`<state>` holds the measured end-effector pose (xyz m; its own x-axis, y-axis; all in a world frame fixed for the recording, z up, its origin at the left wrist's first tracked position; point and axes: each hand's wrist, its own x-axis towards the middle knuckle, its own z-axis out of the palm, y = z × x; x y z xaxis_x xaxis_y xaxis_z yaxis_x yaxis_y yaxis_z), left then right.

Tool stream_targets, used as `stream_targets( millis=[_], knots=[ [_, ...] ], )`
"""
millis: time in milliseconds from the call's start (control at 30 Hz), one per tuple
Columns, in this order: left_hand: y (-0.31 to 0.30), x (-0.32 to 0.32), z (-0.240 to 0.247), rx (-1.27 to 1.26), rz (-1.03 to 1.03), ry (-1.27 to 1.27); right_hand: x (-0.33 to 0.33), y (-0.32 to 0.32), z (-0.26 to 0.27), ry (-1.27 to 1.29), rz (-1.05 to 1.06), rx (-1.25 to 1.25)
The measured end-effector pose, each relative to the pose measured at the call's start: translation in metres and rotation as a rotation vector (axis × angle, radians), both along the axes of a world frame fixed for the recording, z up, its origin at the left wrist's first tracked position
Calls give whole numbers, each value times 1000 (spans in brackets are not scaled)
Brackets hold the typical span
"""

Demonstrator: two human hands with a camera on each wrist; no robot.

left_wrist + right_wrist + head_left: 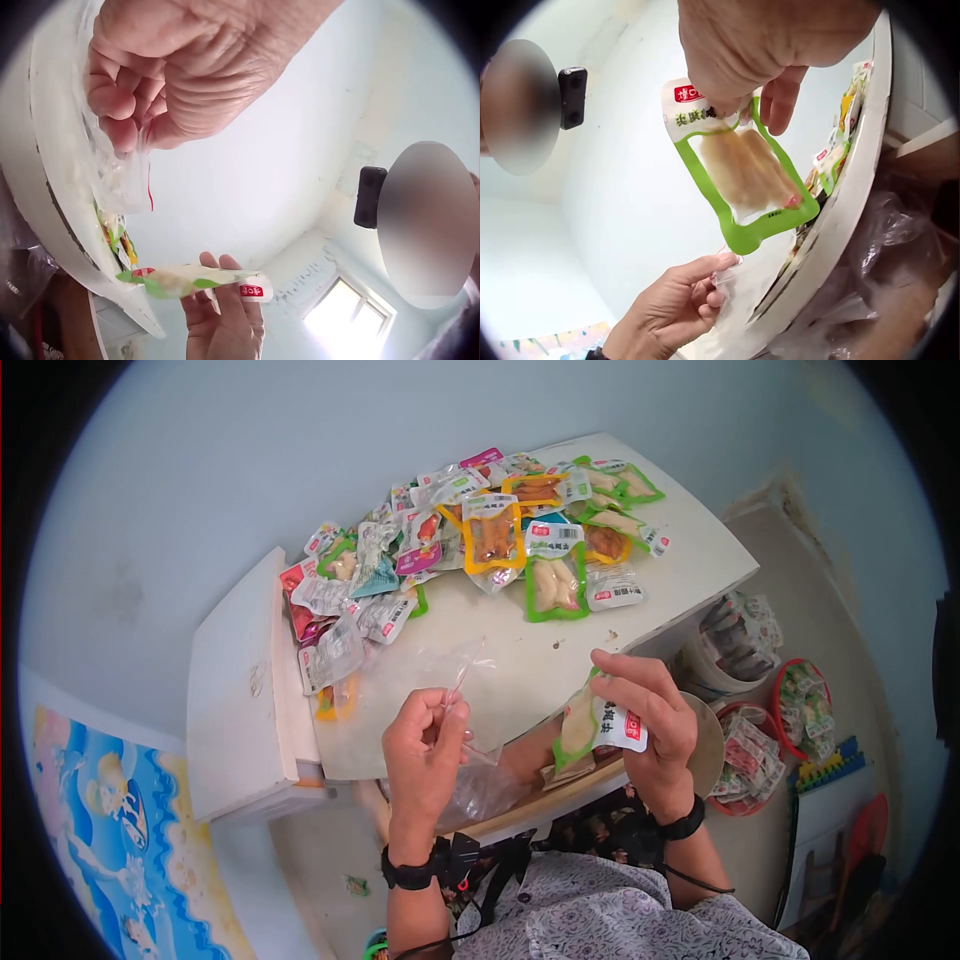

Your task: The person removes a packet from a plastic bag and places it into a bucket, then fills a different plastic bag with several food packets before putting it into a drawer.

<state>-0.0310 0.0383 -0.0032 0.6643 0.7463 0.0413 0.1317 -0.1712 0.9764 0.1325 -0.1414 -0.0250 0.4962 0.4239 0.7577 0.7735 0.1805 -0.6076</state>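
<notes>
My left hand (425, 750) pinches the edge of a clear plastic zip bag (124, 184) with a red line along its mouth. The bag hangs over the front of the white tabletop (480, 735). To its right, my right hand (655, 735) holds a sealed snack packet (750, 176) by its white printed end, between thumb and fingers. Pale pieces of food show through the packet's window, framed in green. In the head view the packet is above the table's front edge, tilted, apart from the bag.
Several snack packets (490, 535) lie heaped along the back of the table. Under the tabletop an open drawer (560, 795) holds crumpled clear plastic. On the floor at right stand a white bucket (705, 672) and red-rimmed baskets (775, 792) with packets inside.
</notes>
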Motion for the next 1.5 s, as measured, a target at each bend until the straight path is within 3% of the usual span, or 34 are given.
stream_targets(
  millis=[300, 400, 500, 600, 733, 833, 933, 1033, 1133, 1233, 1367, 1500],
  knots=[
    [-10, 2, 3, -33, -30, -45, -16, 40, 12, -78, -39, 92],
    [-10, 1, -1, -36, -30, -63, -22, 53, -7, -6, -49, 134],
    [-6, 0, -9, -69, -38, -70, -28, 52, -25, 143, 72, 21],
    [-1, -1, -18, -71, -35, -75, -25, 36, -42, 19, 22, -206],
    [0, 2, -27, -24, -17, -54, -21, 20, -36, -52, -145, -323],
    [0, 4, -29, 124, -34, -2, -23, 25, -35, 140, -258, -207],
    [-1, 6, -27, 273, -39, 19, -18, 27, -34, 185, -226, -315],
    [-4, 13, -32, 357, -47, 8, -16, 52, -29, -20, -170, -415],
    [-6, 19, -27, 468, 2, 10, -26, 74, -20, -79, 16, -505],
    [2, 15, -30, 456, 42, 15, -23, 73, -14, -39, 70, -355],
    [8, 8, -35, 411, 63, 22, 19, 48, -9, 46, -133, -476],
    [11, 8, -39, 431, 65, 42, 64, 37, 1, -120, -333, -459]
  ],
)
